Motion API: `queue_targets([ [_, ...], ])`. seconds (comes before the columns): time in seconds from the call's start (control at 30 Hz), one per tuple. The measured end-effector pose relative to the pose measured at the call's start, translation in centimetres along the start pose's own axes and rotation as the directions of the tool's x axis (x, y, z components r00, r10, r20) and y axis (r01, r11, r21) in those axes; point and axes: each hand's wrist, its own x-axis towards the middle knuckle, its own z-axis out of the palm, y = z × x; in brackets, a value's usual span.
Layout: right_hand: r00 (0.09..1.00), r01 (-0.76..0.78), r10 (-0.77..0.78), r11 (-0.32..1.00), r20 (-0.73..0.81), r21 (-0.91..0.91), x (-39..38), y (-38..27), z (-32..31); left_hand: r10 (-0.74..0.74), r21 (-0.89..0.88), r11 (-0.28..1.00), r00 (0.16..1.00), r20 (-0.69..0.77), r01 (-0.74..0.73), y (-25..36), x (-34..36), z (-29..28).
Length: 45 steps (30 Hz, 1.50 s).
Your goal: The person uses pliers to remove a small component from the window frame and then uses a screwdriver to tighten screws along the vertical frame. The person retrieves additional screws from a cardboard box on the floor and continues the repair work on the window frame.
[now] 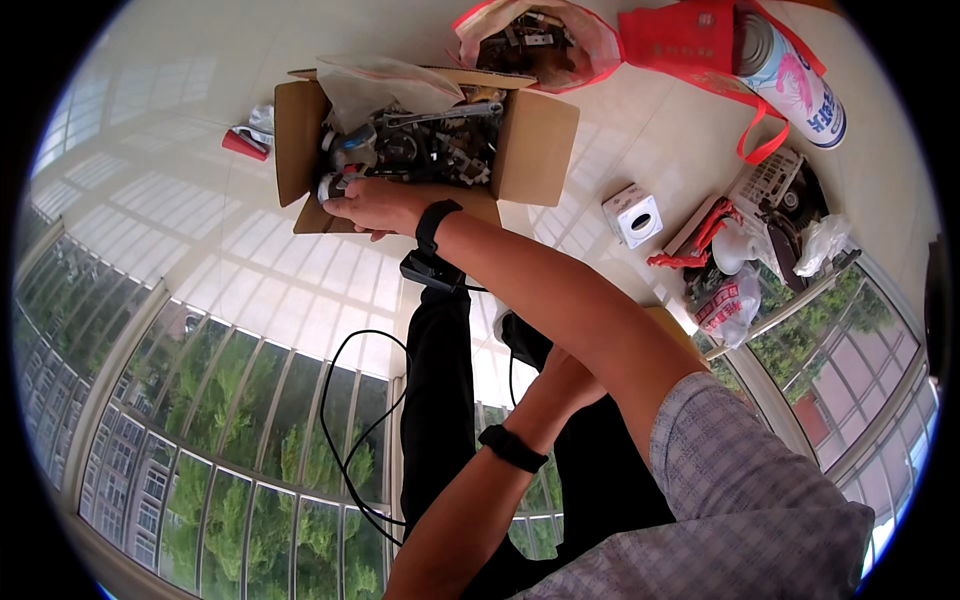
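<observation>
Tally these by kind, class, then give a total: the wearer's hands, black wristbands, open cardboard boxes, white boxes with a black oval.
Hands: 2
Black wristbands: 2
Open cardboard box: 1
White box with a black oval: 1
Total: 6

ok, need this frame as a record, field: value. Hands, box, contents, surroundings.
right hand: at the near left corner of an open cardboard box, by a small round container; grip unclear
left hand: partly hidden under the right forearm; grip unclear
contents: jumbled small parts, metal wrench across the top
behind box: open bag of more parts
right of box: white tissue box; blue and white can partly in a red bag
lower left: looped black cable
</observation>
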Motion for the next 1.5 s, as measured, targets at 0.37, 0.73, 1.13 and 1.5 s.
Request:
queue_targets([
  [0.37,0.65,-0.253,-0.022,0.936,-0.76,-0.244,0.9,12.0,-5.8,-0.063,-0.028,0.997,0.993,0.102,0.066,-0.1,-0.1,1.1],
  [0.73,0.672,-0.382,-0.059,0.827,-0.739,-0.413,3.3,15.1,-9.4,-0.122,0.109,0.987,0.991,0.053,0.115,-0.2,-0.6,0.4],
  [1.13,0.822,-0.087,0.305,0.902,-0.481,0.423,-2.8,13.4,-10.2,-0.239,0.193,0.959,0.959,0.151,0.209,1.4,0.1,-1.6],
  [1.5,0.979,0.081,0.056,0.772,-0.195,0.631,-22.8,1.7,-9.9,-0.33,0.161,0.937,0.938,0.106,0.311,4.8,-5.0,-8.4],
])
